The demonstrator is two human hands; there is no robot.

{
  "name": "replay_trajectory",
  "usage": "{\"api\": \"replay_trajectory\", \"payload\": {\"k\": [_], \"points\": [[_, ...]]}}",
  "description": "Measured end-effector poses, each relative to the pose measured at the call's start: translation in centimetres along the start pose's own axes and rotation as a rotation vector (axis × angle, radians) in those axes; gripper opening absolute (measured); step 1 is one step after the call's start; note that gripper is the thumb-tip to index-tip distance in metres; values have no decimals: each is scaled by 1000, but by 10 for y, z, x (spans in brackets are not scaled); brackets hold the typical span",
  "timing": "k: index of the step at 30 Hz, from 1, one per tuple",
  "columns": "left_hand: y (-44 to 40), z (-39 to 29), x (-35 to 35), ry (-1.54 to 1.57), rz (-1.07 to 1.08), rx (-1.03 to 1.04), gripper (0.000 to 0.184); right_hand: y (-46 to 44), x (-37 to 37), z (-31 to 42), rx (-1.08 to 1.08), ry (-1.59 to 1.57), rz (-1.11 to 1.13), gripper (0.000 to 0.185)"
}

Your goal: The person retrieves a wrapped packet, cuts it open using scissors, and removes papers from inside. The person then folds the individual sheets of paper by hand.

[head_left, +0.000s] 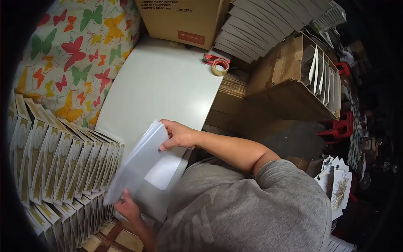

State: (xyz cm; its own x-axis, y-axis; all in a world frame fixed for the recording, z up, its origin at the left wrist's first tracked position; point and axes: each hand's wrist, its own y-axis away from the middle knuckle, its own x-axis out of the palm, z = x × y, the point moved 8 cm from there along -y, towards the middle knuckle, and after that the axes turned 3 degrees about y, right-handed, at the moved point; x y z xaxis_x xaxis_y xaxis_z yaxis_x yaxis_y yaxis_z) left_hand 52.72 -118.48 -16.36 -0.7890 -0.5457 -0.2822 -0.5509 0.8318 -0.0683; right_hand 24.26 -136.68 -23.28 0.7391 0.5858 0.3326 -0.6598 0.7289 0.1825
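Observation:
A thin stack of white, slightly see-through sheets or sleeves (140, 159) is tilted between my two hands above the near part of the white table (163, 88). My right hand (178, 135) grips its upper edge, with the thumb on the top face and the fingers behind. At the lower corner, my left hand (128, 208) pinches the stack, its thumb on top and its other fingers partly hidden. A brighter white rectangle (163, 174) shows beside the stack; I cannot tell whether it belongs to it.
Patterned white-and-gold boxes (54, 155) stand in rows at left beside a butterfly-print cloth (75, 54). A carton (180, 19) stands at the table's far end, near a red tape dispenser (214, 59) and a tape roll (220, 66). An open carton (289, 80) holds white pieces at right.

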Motion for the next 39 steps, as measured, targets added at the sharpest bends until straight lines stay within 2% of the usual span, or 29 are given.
{"api": "replay_trajectory", "payload": {"k": [1, 2, 6, 7, 11, 17, 19, 20, 21, 23, 24, 25, 26, 28, 29, 31, 32, 36, 39], "points": [[1, 5, -5, 3, -113, -70, 8, 2, -2, 5, -9, -15, -56, 31], [1, 7, 0, 3, -111, -73, 8, 4, 0, 3, -6, -16, -58, 31], [9, 43, 29, 209, -134, -173, 9, 9, 13, 15, -215, 397, -45, 33], [12, 53, 37, 261, -141, -196, 11, 9, 10, 10, -213, 397, -48, 33], [24, 81, 61, 472, -180, -289, 18, 6, -15, -43, 32, 431, -88, 26], [23, 68, 71, 382, -267, -311, 25, -2, -20, -61, -36, 515, -151, 28], [17, 52, 89, 290, -120, -118, 12, -7, -16, -70, -20, 532, -100, 29], [16, 45, 98, 231, -61, -25, 12, -7, -10, -63, -122, 598, -99, 33], [16, 39, 107, 166, -8, 60, 17, -6, -2, -58, -225, 659, -92, 38], [22, 30, 125, 6, 82, 190, 32, 0, 31, -40, -302, 597, -64, 49], [27, 26, 135, -77, 135, 246, 40, 4, 44, -30, -362, 711, -45, 56], [34, 20, 146, -160, 194, 300, 48, 3, 44, -39, -273, 707, -43, 50], [40, 36, 160, 82, 311, -38, 56, -1, 42, -49, -185, 711, -47, 45], [30, 60, 133, 89, 179, -80, 57, -5, 23, -67, 316, 614, -124, 31], [22, 77, 123, 111, 106, -103, 58, -7, 20, -71, 317, 623, -89, 31], [13, 101, 110, 165, -7, -146, 60, -12, 13, -71, 151, 398, -83, 21], [13, 103, 108, 170, -14, -154, 60, -12, 14, -70, 159, 404, -77, 21], [18, 80, 129, 53, 347, 151, 63, -17, 52, -28, -374, 562, 113, 28], [23, 86, 127, 86, 295, 147, 62, -13, 60, -42, -317, 533, 60, 30]]}}
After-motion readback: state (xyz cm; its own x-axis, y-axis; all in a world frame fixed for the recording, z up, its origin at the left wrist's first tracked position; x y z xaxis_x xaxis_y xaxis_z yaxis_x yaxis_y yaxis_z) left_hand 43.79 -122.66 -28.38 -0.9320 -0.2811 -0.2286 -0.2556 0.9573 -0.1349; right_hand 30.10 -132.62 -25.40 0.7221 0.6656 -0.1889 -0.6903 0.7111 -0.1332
